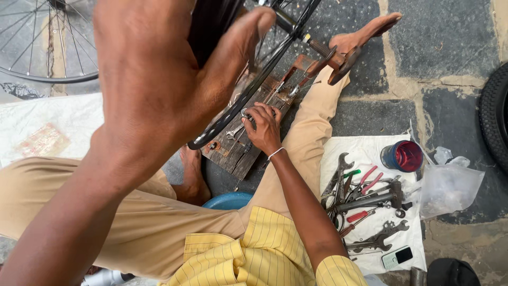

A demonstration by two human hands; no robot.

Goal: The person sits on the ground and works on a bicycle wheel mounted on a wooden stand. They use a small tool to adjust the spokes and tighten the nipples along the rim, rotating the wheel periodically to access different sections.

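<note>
Left hand (159, 79) fills the near view, fingers wrapped over the black tyre (211, 24) of a bicycle wheel, thumb stretched across it; the hand blocks most of the wheel's upper arc. The wheel rim (238, 103) curves down from 12 o'clock to frame centre. Right hand (263, 127) is at centre, fingers curled shut around a small metal part (246, 115), probably a spanner head, hard to tell, right at the rim over a worn wooden board (238, 151).

At 4 o'clock a white cloth (365, 153) holds a loose pile of steel spanners (375, 241), a hammer (370, 200) and red-handled pliers (365, 182). A round tin (402, 156), blue wall and red inside, stands on the cloth's far edge, contents not visible. A crumpled clear plastic bag (450, 185) lies just beside it at 3 o'clock. A small phone (397, 257) lies at the cloth's near corner. A 2nd spoked wheel (47, 42) is at 10 o'clock. A blue bowl rim (228, 200) shows between the legs. The ground is rough stone slabs (439, 42).
</note>
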